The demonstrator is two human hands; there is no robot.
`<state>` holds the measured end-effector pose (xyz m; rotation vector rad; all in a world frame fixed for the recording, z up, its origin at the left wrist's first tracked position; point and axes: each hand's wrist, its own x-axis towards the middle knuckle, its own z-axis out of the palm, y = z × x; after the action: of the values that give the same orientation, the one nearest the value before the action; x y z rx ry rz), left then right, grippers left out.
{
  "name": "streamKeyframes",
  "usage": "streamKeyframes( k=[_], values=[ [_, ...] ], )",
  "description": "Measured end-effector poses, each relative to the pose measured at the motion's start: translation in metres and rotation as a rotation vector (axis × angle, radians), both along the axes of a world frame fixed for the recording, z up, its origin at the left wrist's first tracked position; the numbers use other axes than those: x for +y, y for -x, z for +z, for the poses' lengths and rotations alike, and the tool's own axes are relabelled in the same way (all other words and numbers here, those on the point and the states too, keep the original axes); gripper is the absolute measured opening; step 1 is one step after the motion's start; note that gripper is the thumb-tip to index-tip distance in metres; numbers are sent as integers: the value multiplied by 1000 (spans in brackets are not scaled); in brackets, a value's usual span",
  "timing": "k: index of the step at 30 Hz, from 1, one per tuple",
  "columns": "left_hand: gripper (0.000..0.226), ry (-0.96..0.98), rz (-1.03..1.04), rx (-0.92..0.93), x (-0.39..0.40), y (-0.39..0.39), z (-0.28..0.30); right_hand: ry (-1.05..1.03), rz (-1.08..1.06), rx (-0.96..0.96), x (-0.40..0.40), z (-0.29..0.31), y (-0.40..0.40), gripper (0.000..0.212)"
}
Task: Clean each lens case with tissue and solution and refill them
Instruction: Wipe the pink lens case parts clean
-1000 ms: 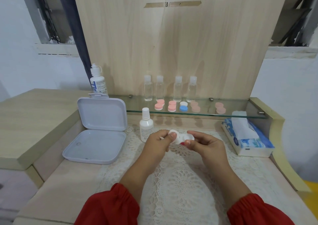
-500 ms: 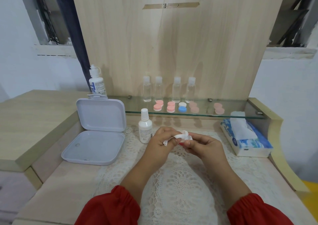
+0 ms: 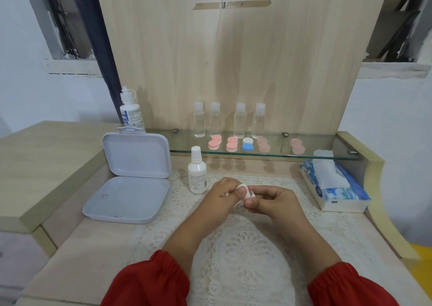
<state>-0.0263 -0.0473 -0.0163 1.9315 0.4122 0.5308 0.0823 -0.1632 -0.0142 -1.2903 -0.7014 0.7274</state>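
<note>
Both hands pinch one lens case (image 3: pixel 249 192): left hand (image 3: pixel 223 194) wiping with tissue (image 3: pixel 240 187), right hand (image 3: pixel 272 200) steadying; shelf cases (image 3: pixel 232 144) seemingly remain.

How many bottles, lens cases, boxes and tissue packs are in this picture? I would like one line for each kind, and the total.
Clear bottles on the glass shelf: 4
White bottles: 2
Lens cases on the shelf: 5
Lens case held in both hands: 1
Open white box: 1
Tissue pack: 1
Total: 14
</note>
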Motion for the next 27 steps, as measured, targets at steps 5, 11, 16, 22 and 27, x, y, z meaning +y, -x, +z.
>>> streamKeyframes(
  k=[5,11,16,22,27],
  values=[
    [29,421,226,-244,2,3,3,-32,-58,24,2,0,-2,30],
    [6,731,261,-205,5,-1,-1,-93,-81,-11,4,-2,-3,32],
    [19,974,151,-386,8,-2,3,-58,-164,-57,5,-8,-8,28],
    [24,872,44,-297,3,-1,0,-28,-162,-116,6,-10,-6,27],
    [22,912,93,-349,4,-1,0,-38,-177,-98,6,-9,-5,27]
  ],
)
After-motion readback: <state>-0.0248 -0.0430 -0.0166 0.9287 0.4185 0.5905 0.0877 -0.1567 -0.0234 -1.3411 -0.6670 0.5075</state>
